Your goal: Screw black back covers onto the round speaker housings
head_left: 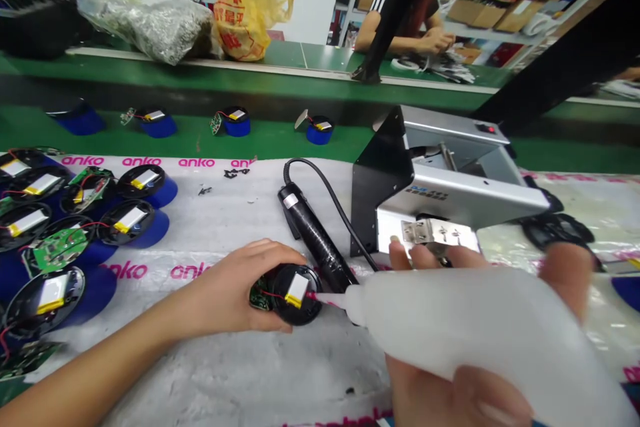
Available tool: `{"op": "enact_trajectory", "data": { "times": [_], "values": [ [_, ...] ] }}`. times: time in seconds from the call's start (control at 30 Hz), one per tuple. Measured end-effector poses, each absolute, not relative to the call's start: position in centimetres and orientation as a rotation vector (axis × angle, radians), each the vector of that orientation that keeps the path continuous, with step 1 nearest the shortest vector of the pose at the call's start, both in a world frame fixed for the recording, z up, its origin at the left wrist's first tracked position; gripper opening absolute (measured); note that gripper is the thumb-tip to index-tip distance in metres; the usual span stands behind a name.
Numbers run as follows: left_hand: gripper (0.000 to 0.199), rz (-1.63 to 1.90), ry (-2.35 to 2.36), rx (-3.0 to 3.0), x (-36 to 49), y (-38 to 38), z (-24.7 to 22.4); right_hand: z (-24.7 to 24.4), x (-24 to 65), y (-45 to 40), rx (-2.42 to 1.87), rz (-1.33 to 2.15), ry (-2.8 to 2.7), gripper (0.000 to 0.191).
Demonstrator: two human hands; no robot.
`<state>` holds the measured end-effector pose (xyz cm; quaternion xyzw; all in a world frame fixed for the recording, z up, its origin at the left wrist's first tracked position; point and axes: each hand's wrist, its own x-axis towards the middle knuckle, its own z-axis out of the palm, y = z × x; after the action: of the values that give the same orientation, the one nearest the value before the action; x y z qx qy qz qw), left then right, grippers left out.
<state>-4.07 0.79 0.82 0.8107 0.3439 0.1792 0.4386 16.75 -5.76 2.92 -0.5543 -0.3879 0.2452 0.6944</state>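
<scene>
My left hand (240, 290) is wrapped around a round black housing (287, 312), with its open face turned up. Inside that housing lies a small silver battery (297, 288) with a yellow end, and a red wire runs from it to a green circuit board (260, 295) by my fingers. My right hand (450, 387) grips a translucent white squeeze bottle (450, 313), tilted on its side. Its thin nozzle (330, 299), pinkish at the tip, points left and meets the housing right beside the battery. The palm of my right hand is partly hidden behind the bottle.
A black handheld tool (317, 240) with a cord lies behind the housing. Beyond it stands a silver-and-black machine (450, 173). Several blue housings (155, 227) with batteries crowd the left, others line the green belt (270, 137). Across it, a person (425, 40) works with both hands.
</scene>
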Motion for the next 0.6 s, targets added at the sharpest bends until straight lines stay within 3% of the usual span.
{"op": "enact_trajectory", "data": {
  "times": [0.17,0.53,0.6],
  "values": [
    [0.061,0.416,0.876,2.006,-4.0,0.8,0.8,2.6,17.0,-5.8,-1.057,0.660,-0.653,0.065],
    [0.062,0.402,0.887,1.988,-4.0,0.8,1.0,2.5,17.4,-5.5,-1.115,0.651,-0.661,0.079],
    [0.062,0.392,0.893,1.986,-4.1,0.8,0.9,2.6,18.0,-5.5,-1.159,0.632,-0.726,0.075]
  ]
}}
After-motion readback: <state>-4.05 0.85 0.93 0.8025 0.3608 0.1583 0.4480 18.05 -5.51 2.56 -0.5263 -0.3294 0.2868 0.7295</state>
